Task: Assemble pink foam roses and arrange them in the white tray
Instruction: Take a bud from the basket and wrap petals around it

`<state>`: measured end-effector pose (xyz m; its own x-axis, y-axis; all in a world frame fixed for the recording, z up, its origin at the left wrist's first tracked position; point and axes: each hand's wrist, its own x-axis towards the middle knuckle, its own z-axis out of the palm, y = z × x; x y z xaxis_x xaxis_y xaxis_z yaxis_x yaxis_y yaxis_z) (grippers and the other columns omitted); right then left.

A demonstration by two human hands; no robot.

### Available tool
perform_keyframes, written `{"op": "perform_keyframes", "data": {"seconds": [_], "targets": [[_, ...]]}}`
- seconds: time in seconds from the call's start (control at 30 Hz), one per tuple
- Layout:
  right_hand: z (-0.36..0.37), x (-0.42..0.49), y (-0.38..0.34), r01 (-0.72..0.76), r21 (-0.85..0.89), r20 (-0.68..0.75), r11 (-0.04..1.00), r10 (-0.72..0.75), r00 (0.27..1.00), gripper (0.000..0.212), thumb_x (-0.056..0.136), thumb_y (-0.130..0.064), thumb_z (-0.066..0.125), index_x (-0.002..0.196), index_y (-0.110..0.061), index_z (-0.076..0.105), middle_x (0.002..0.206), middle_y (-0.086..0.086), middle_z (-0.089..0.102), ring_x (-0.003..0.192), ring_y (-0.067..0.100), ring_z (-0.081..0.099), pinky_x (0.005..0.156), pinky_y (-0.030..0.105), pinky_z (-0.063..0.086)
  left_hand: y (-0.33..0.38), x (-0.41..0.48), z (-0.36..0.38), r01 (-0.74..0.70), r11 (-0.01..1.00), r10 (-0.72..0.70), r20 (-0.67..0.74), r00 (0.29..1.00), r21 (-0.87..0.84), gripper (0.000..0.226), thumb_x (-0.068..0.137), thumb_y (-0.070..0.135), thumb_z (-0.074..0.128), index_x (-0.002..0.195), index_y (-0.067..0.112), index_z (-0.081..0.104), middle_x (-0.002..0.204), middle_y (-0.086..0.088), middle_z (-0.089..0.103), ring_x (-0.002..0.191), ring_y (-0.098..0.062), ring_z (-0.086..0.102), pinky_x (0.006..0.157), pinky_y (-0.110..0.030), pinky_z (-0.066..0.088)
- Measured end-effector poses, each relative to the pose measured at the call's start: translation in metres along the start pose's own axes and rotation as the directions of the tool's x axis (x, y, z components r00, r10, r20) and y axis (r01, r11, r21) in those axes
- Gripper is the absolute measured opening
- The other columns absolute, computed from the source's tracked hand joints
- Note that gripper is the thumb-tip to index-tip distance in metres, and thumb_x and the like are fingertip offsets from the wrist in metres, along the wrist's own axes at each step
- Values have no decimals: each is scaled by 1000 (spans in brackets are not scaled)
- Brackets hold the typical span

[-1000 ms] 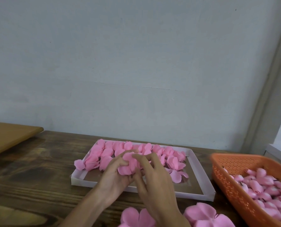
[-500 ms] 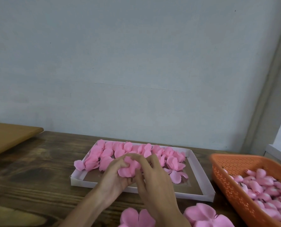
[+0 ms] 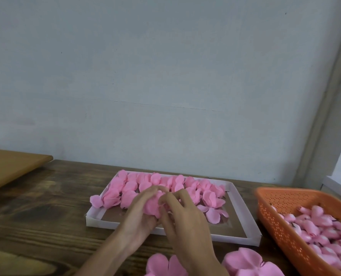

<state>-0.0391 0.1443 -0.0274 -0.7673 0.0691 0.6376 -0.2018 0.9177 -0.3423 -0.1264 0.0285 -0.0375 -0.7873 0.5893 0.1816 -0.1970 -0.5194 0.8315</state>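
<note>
A pink foam rose (image 3: pixel 153 204) sits between both my hands, just above the near part of the white tray (image 3: pixel 243 214). My left hand (image 3: pixel 139 213) cups it from the left with fingers curled round its petals. From the right, my right hand (image 3: pixel 185 218) pinches the petals with its fingertips. Several finished pink roses (image 3: pixel 137 182) fill the tray's far half in rows. The rose's underside is hidden by my fingers.
An orange perforated basket (image 3: pixel 273 214) with several pink buds stands at the right. Flat pink petal pieces (image 3: pixel 245 261) lie at the near edge of the dark wooden table (image 3: pixel 46 206). A light wooden board (image 3: pixel 12 166) lies at far left. A wall rises right behind the tray.
Both hands have stayed over the tray with the rose; the fingers have shifted slightly round its petals, and the rose sits a little more enclosed.
</note>
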Motion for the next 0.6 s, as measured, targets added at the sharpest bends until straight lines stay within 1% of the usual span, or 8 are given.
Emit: {"op": "perform_keyframes", "data": {"seconds": [0.1,0.17,0.2,0.27,0.33,0.37,0.47,0.6], "targets": [[2,0,2,-19,65,-75,998,24,997,30,96,-30,60,122,-44,55,106,-16,50,77,8,60,60,34,52,1,-3,0,-10,1000,12,89,996,-24,48,90,31,78,125,2,64,110,-24,64,98,-34,64,80,-43,58],[1,1,4,-26,162,-137,986,49,989,38,89,-32,63,123,-48,54,108,-20,47,78,6,58,59,25,50,1,-4,-2,2,1000,-2,168,986,1,62,82,17,84,135,1,57,108,-27,63,93,-35,64,80,-42,58],[-1,2,6,-25,209,-160,978,59,985,40,85,-35,63,122,-49,55,111,-23,44,82,5,58,61,20,50,1,-5,-4,10,1000,-13,191,981,13,66,78,9,84,137,2,56,106,-28,64,90,-34,65,80,-42,58],[-4,4,10,-12,274,-171,962,61,983,43,83,-38,68,122,-51,55,121,-25,41,102,2,55,72,15,50,-1,-5,-11,19,999,-25,206,978,33,73,71,-4,84,138,6,56,108,-30,67,91,-35,66,83,-44,58],[-5,7,17,-3,323,-117,947,43,992,47,84,-35,75,123,-54,57,130,-22,42,117,5,51,84,18,51,-1,-5,-17,29,999,-36,201,979,36,83,67,-11,86,141,10,54,122,-32,65,102,-38,66,88,-47,58],[-6,7,20,-3,362,-69,932,31,997,47,85,-32,78,123,-53,61,130,-20,45,115,8,54,86,20,51,0,-5,-19,32,998,-41,210,977,49,85,66,-14,86,141,13,56,127,-32,64,105,-38,67,89,-47,58],[-6,9,26,-19,458,1,889,20,1000,40,83,-24,82,116,-42,73,125,-17,54,98,12,63,81,20,52,0,-5,-20,9,988,-43,216,975,156,82,63,-14,91,132,22,65,129,-28,66,105,-36,70,85,-42,61],[-3,10,32,-15,449,21,893,7,1000,36,80,-21,79,111,-40,76,127,-18,55,103,12,63,80,24,55,-3,-5,-17,-70,927,16,147,989,369,77,67,-9,85,130,26,60,128,-21,70,108,-38,70,91,-44,59]]}}
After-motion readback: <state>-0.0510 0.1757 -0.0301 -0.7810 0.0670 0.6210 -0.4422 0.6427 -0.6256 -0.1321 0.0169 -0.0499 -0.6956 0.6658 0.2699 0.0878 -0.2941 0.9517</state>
